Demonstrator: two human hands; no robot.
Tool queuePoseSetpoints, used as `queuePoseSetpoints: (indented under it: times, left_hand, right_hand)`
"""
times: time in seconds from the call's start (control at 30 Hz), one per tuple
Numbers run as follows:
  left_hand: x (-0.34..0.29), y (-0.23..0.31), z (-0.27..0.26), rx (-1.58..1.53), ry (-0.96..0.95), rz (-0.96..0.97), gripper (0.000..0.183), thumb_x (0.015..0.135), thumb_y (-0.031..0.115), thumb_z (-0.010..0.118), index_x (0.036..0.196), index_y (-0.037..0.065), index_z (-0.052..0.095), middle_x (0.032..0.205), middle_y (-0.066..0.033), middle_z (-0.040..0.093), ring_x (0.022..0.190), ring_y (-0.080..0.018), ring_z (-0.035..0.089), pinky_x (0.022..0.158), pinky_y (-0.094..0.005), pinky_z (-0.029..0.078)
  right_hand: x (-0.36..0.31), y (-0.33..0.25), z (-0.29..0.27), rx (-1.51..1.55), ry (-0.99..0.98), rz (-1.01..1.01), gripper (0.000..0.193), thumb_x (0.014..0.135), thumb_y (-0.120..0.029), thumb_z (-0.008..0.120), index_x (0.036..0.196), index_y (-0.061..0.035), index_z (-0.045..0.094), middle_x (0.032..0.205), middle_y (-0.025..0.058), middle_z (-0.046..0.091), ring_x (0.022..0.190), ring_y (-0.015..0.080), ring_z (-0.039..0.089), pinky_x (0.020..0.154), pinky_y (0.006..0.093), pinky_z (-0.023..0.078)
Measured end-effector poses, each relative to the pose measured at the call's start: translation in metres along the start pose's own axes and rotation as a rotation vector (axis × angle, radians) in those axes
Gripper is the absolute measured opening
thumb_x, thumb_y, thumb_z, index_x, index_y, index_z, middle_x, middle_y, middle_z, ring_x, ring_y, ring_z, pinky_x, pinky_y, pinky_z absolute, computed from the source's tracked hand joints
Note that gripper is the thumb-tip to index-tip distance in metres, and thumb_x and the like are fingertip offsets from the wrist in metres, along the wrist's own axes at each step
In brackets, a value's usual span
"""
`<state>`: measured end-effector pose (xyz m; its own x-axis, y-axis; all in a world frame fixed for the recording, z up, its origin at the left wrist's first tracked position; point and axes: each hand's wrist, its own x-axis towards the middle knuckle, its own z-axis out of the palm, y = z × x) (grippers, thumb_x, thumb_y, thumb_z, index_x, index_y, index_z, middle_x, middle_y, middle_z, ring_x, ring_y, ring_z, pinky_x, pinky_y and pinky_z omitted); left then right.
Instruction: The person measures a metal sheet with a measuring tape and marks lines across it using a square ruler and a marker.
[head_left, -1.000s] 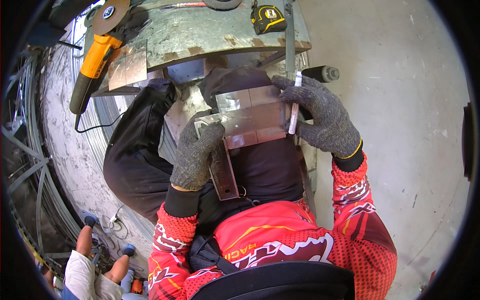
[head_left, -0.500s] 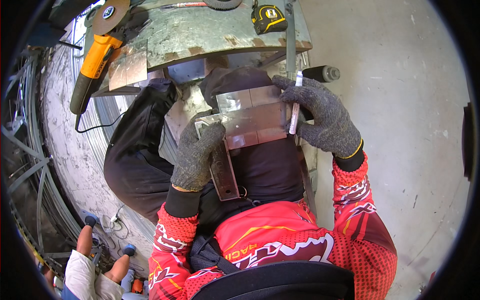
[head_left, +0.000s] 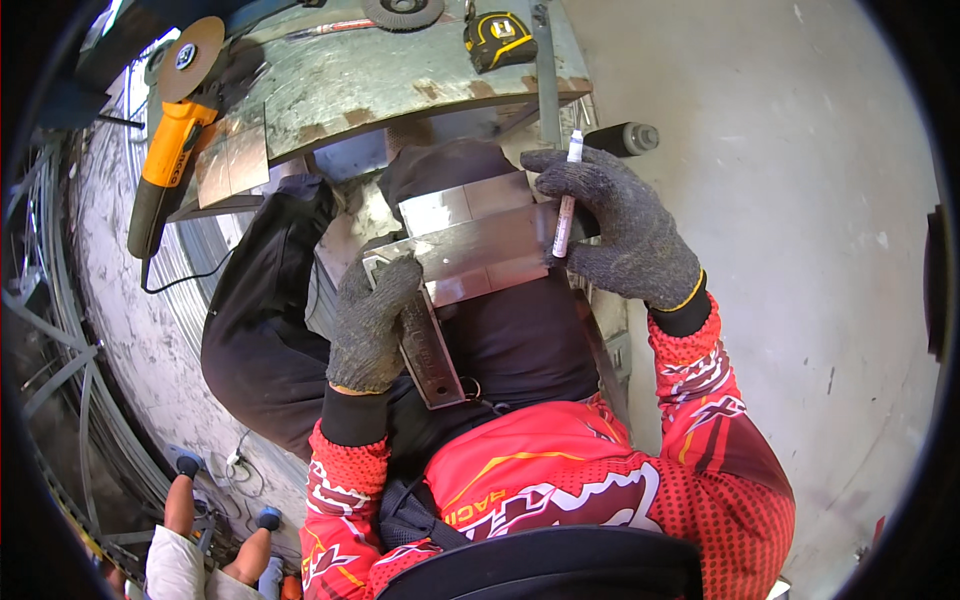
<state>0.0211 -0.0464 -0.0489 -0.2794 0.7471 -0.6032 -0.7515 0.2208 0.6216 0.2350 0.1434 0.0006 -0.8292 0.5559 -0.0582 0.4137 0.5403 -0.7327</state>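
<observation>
1. The gloved left hand (head_left: 372, 325) is closing around the corner of a square (head_left: 432, 368), whose handle is slanting toward the body.
2. The square's blade is crossing a metal plate (head_left: 490, 197), which is resting on the person's thigh (head_left: 520, 345).
3. The gloved right hand (head_left: 630, 230) is holding a marker (head_left: 567, 205) between thumb and fingers, by the plate's right edge; its tip does not seem to be touching metal.
4. Since soft cloth is supporting the plate, a leg shift could tilt it, or a loosening left grip could skew the blade.
5. Thick gloves could be dulling feel, letting the marker slip.
6. Beyond, a grinder (head_left: 172, 150) is lying at the table's (head_left: 340, 105) left end.
</observation>
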Motion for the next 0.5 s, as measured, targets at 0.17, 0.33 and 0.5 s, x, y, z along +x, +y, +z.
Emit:
queuePoseSetpoints:
  times: [0.17, 0.33, 0.5]
  left_hand:
    - [0.002, -0.003, -0.003, -0.014, -0.015, -0.045, 0.034, 0.1, 0.014, 0.065, 0.132, 0.005, 0.056, 0.102, -0.0061, 0.062, 0.081, -0.0193, 0.069, 0.074, -0.0408, 0.067]
    - [0.002, -0.004, -0.005, -0.028, -0.023, -0.033, 0.033, 0.1, 0.012, 0.065, 0.131, 0.005, 0.057, 0.103, -0.0063, 0.062, 0.084, -0.0197, 0.069, 0.074, -0.0418, 0.068]
    - [0.0, -0.002, -0.001, -0.033, -0.022, -0.044, 0.034, 0.099, 0.011, 0.065, 0.131, 0.006, 0.056, 0.105, -0.0074, 0.062, 0.087, -0.022, 0.07, 0.075, -0.0419, 0.067]
  right_hand:
    - [-0.005, 0.006, 0.0, 0.054, 0.015, 0.011, 0.063, 0.065, 0.003, 0.077, 0.126, -0.0087, 0.066, 0.14, 0.0127, 0.066, 0.128, 0.0335, 0.062, 0.109, 0.0433, 0.049]
    - [-0.004, 0.011, -0.001, 0.071, -0.015, -0.01, 0.064, 0.065, 0.004, 0.076, 0.127, -0.0075, 0.066, 0.139, 0.0121, 0.066, 0.128, 0.0319, 0.063, 0.109, 0.0428, 0.05]
    - [-0.004, 0.015, 0.007, 0.381, 0.007, 0.017, 0.064, 0.069, 0.009, 0.075, 0.13, -0.0055, 0.065, 0.139, 0.0125, 0.066, 0.129, 0.0284, 0.063, 0.108, 0.0404, 0.051]
